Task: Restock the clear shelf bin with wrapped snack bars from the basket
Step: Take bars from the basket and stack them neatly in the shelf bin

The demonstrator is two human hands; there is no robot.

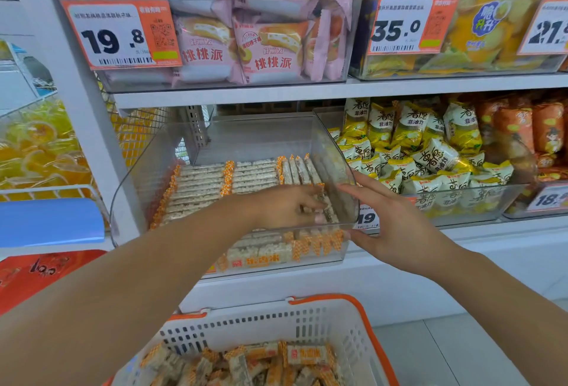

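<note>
A clear shelf bin (147,176) sits pulled forward on the middle shelf. Inside lie several wrapped snack bars (203,186) with orange-checked ends, laid flat in rows, and a few stand on edge at the right. My left hand (285,206) reaches into the bin's right front part, its fingers curled on the upright bars there. My right hand (396,225) is outside the bin, fingers straight, touching its right front corner. Below, a white basket with an orange rim (353,333) holds several loose snack bars (304,355).
Pink cake packets (270,50) fill the bin on the shelf above. Yellow and orange snack bags (436,152) fill the bin to the right. Price tags (120,35) hang from the upper bins. A blue panel (49,222) and a wire rack stand at the left.
</note>
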